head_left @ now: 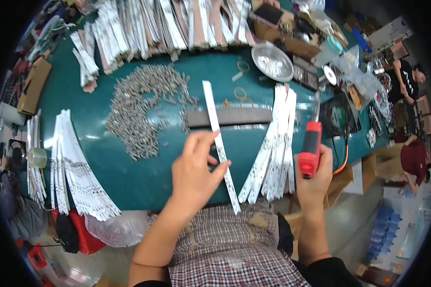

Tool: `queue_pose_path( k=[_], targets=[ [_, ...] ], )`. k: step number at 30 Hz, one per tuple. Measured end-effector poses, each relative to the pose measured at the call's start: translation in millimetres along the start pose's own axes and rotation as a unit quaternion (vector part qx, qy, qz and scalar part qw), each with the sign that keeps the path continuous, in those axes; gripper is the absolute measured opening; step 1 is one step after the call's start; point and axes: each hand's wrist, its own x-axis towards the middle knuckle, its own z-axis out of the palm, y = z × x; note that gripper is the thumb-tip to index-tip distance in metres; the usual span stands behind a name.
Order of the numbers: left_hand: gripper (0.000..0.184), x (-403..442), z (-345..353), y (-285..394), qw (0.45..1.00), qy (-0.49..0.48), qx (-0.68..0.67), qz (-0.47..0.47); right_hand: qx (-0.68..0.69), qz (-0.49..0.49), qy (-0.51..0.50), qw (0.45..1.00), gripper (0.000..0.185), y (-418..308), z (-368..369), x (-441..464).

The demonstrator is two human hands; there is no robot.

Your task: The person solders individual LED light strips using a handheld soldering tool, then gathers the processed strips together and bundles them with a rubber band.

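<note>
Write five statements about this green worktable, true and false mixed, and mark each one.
1. The left hand has its fingers on a white strip. True.
2. The right hand is empty. False: it holds a red-and-black handheld tool.
3. In this view, the white strip crosses the dark gray bar. True.
4. The pile of small metal parts lies to the right of the dark gray bar. False: it lies to the left.
5. The round metal dish sits on the pile of small metal parts. False: it is apart from them, beyond the bar's right end.
</note>
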Motion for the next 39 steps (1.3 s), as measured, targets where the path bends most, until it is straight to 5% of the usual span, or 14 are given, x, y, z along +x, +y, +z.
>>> queue_pose_path(
  k=[7, 18, 39],
  targets=[
    [0.06, -4, -42, 24, 0.996, 0.051, -0.063, -0.03, -0.065, 0.022, -0.015, 0.998, 0.052, -2, 36, 18],
    [0.062, -35, -182, -51, 0.953, 0.185, 0.215, -0.106, -0.055, 0.1, 0.0, 0.993, 0.046, -10, 39, 23],
    [0.055, -44, -197, -71, 0.869, 0.192, 0.413, -0.191, -0.001, 0.083, 0.08, 0.993, 0.047, 4, 27, 21]
  ],
)
